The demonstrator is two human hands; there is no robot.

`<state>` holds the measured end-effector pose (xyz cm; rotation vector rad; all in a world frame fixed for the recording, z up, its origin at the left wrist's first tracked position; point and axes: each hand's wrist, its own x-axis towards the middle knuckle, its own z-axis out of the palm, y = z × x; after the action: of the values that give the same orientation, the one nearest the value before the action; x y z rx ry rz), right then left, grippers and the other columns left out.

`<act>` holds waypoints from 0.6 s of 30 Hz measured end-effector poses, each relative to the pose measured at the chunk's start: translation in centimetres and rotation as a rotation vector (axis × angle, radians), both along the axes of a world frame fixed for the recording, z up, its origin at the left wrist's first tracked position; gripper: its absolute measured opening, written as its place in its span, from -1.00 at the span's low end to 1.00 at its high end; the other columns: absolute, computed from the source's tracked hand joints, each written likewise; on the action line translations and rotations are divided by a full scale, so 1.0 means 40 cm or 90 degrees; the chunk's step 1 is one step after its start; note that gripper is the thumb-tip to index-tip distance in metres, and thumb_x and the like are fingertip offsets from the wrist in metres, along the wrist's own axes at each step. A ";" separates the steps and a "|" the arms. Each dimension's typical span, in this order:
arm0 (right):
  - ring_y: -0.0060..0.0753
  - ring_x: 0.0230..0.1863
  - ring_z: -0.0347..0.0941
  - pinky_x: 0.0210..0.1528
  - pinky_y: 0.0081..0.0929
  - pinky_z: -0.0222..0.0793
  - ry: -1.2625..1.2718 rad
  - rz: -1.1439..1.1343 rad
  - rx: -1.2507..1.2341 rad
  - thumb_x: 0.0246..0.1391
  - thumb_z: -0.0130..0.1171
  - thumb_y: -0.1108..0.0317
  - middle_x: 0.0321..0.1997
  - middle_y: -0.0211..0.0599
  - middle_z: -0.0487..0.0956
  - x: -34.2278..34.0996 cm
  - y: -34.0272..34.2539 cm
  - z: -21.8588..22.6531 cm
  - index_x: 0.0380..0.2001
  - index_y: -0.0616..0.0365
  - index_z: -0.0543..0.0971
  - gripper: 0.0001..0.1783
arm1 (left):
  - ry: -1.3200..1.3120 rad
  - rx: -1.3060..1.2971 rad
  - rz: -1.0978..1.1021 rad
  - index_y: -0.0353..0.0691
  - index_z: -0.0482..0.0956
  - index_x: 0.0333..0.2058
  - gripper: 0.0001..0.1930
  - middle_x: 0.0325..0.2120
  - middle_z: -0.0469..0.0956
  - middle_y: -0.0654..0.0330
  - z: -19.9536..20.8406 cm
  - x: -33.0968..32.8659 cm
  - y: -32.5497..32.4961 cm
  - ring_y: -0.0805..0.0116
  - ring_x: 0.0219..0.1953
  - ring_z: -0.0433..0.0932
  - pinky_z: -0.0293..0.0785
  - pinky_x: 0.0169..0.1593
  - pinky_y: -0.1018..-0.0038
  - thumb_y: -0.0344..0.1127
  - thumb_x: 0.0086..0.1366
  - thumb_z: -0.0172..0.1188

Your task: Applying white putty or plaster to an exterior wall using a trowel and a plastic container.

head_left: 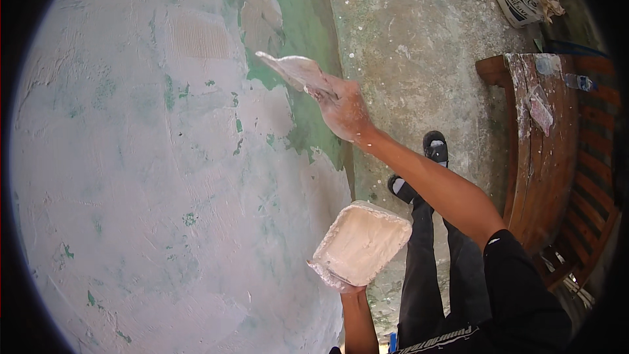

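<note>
Wall (151,177) fills the left of the view, mostly skimmed white, with green patches bare near the upper middle. Tray (362,244) of white plaster rests tilted on the left hand (350,287), gripped from beneath; a further tilt could slide plaster onto the floor (419,46). Right hand (346,113) clasps the trowel (296,71), its blade loaded, just off the wall; plaster might drop.

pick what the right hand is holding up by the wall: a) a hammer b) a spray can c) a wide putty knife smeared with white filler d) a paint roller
c: the right hand grips a wide putty knife coated in white filler, raised by the wall, while the left hand holds a tray of filler.
</note>
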<state>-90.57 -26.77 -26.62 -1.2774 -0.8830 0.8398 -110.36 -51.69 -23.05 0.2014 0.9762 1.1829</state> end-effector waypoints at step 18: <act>-0.29 -0.26 0.53 -0.15 -0.47 0.37 -0.028 0.090 0.041 0.03 0.03 0.57 -0.22 0.08 0.56 0.039 0.095 0.043 -0.07 0.20 0.51 -0.66 | 0.049 -0.036 -0.029 -0.14 0.24 0.15 -0.29 0.14 0.27 0.08 -0.002 0.015 0.003 0.04 0.14 0.28 0.30 0.13 0.01 0.30 0.23 -0.17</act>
<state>-89.02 -22.98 -24.92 -1.1918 -1.0372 0.8901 -109.75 -51.58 -23.14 0.2243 1.0658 1.1107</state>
